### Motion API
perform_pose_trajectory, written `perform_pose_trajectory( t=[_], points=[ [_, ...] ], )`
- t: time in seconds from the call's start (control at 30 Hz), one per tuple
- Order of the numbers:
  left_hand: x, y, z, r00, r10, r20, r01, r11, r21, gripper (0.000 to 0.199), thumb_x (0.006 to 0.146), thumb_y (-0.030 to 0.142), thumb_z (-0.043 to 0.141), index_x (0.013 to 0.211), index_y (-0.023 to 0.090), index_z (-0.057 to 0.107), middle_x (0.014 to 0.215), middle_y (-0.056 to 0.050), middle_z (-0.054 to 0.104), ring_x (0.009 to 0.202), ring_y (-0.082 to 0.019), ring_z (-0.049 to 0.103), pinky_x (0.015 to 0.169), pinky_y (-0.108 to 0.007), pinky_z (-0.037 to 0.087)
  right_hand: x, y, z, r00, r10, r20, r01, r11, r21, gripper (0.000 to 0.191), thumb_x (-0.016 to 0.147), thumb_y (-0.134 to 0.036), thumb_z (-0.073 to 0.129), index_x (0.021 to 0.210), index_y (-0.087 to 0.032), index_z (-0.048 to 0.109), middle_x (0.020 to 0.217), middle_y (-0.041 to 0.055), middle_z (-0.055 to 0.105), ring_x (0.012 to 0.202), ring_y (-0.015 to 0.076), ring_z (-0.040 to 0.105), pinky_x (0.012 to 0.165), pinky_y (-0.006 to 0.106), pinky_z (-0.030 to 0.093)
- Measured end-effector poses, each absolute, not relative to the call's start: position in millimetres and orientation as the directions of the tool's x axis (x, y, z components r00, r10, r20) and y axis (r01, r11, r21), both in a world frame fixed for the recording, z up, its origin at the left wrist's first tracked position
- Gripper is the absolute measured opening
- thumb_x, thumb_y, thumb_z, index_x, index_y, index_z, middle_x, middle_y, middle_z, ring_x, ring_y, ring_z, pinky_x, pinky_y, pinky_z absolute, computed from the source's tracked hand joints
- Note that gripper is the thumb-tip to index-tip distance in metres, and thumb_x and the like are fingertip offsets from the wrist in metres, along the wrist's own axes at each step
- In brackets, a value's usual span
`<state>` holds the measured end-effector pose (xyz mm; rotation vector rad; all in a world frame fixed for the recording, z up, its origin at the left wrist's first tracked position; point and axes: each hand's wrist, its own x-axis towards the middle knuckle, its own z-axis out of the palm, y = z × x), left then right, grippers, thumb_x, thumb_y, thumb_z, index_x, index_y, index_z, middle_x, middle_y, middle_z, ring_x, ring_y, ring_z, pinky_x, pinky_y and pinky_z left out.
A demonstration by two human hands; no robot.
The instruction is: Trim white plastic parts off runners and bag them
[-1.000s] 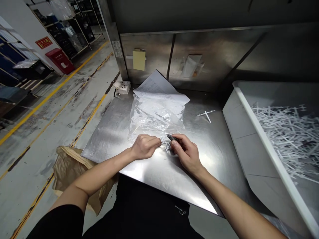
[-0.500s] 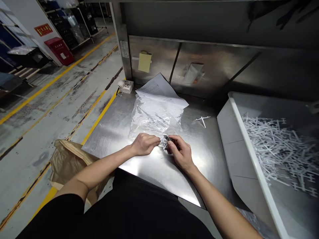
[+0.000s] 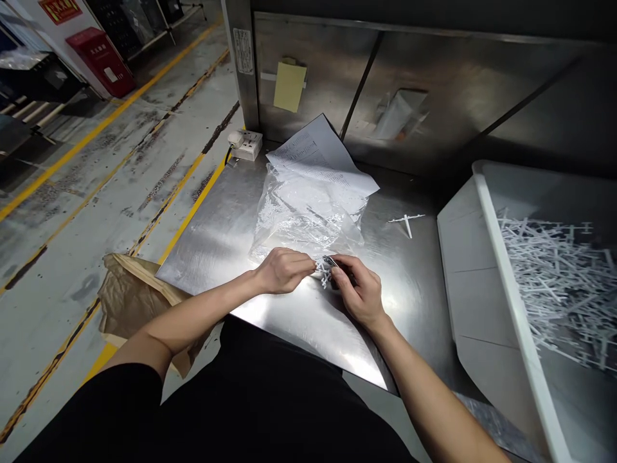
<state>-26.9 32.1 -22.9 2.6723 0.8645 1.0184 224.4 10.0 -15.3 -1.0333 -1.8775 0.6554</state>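
Note:
My left hand [image 3: 288, 270] is closed in a pinch on a small branched white plastic piece [image 3: 324, 279] above the metal table [image 3: 308, 328]. Facing it, my right hand [image 3: 360, 289] is closed around a small dark metal tool [image 3: 330, 260]; its tip meets the white piece, and most of it is hidden in the fingers. Just beyond both hands lies a clear plastic bag [image 3: 303, 222] with white bits inside. A printed paper sheet [image 3: 318, 154] partly covers the bag. One T-shaped white plastic piece [image 3: 407, 222] lies apart on the table to the right.
At the right stands a large white bin [image 3: 508, 276] holding a heap of white plastic pieces [image 3: 559, 289]. A white power socket [image 3: 248, 146] sits at the table's back left corner. Below the left edge is an open brown paper bag [image 3: 132, 299]. A metal panel [image 3: 328, 77] rises behind.
The camera view has tilted down and shifted left slightly. Both hands stay together at the white piece, with the tool's tip now turned a little differently against it.

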Motion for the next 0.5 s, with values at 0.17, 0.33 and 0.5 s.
perform_pose_trajectory(
  t=[0.17,0.33,0.5],
  points=[
    [-28.5,31.4,-21.7,0.624,0.577,0.527,0.474,-0.816,0.332,0.03,0.115,0.023,0.05,0.091,0.02,0.068,0.085,-0.003,0.076,0.073,-0.016,0.07,0.063,-0.031,0.048,224.8,10.7,-11.3,-0.327,0.826,0.46,0.407,0.562,-0.72,0.02,0.114,-0.024,0.062,0.131,-0.026,0.071,0.113,0.0066,0.085,0.098,0.0241,0.084,0.088,0.036,0.066],
    [-26.4,30.5,-17.2,0.611,0.551,0.568,0.461,-0.831,0.31,0.026,0.115,0.023,0.056,0.093,0.02,0.07,0.09,-0.003,0.077,0.074,-0.016,0.07,0.063,-0.03,0.049,224.3,9.6,-11.1,-0.32,0.835,0.448,0.422,0.549,-0.722,0.019,0.114,-0.023,0.061,0.131,-0.025,0.07,0.114,0.0069,0.085,0.096,0.0234,0.084,0.086,0.035,0.066],
    [-23.8,30.4,-15.7,0.611,0.532,0.587,0.45,-0.843,0.296,0.03,0.117,0.03,0.058,0.093,0.019,0.072,0.085,-0.003,0.076,0.072,-0.016,0.069,0.065,-0.03,0.051,224.3,9.0,-9.3,-0.321,0.84,0.438,0.404,0.539,-0.739,0.017,0.114,-0.023,0.061,0.129,-0.025,0.071,0.11,0.006,0.085,0.093,0.0225,0.084,0.083,0.034,0.065]
  ],
)
